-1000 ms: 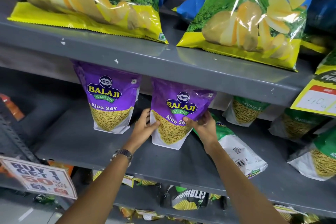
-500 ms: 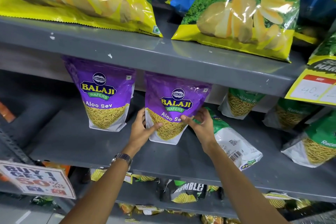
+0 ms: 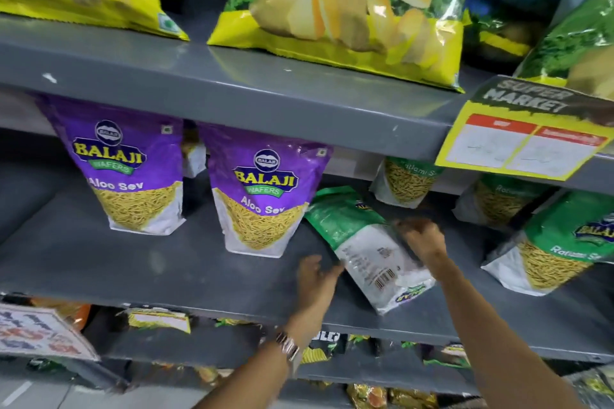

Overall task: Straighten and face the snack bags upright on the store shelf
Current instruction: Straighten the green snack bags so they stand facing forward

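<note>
Two purple Aloo Sev bags (image 3: 129,183) (image 3: 262,202) stand upright, fronts facing out, on the grey middle shelf (image 3: 133,269). Right of them a green and white snack bag (image 3: 362,242) lies flat and slanted, back side up with its barcode showing. My left hand (image 3: 315,279) has its fingers apart at that bag's lower left edge. On the bag's right edge sits my right hand (image 3: 422,239), fingers curled around it. Both hands are motion-blurred.
Green Ratlami Sev bags (image 3: 408,183) (image 3: 564,249) stand farther right on the same shelf. Large chip bags (image 3: 349,10) lie on the shelf above. A yellow price tag (image 3: 518,143) hangs from that shelf's edge. A promo sign (image 3: 36,332) sits lower left.
Both hands have left the second purple bag, which now stands alone, and moved right to the fallen green bag. The camera has swung right.
</note>
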A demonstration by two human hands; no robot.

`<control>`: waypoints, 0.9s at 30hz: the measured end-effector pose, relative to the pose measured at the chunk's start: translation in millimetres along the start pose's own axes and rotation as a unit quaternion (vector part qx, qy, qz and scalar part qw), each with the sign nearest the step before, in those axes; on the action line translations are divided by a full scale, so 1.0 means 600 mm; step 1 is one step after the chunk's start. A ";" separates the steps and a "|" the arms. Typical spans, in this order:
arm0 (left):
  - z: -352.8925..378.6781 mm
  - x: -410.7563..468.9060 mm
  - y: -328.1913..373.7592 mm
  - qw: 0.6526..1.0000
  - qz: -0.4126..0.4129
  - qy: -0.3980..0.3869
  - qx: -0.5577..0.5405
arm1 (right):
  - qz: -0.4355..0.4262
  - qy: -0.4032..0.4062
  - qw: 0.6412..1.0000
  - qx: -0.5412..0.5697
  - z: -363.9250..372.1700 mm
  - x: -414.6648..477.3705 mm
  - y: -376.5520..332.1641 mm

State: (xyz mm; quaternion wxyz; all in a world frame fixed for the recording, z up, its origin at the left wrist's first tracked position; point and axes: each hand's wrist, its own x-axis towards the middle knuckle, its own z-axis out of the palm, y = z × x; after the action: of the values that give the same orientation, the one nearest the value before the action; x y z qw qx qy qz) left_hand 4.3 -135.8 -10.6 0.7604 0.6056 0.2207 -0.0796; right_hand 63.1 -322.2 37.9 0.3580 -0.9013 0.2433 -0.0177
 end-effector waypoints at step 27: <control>0.138 0.002 0.012 0.938 0.291 -0.114 0.149 | -0.103 -0.124 0.923 0.349 -0.105 0.026 0.174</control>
State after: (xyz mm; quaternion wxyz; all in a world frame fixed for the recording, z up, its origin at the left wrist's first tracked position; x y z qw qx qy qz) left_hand 27.9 -212.9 9.1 0.6714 0.7367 -0.0676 0.0442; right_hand 19.3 -434.3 14.3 0.6730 -0.7347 0.0813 -0.0264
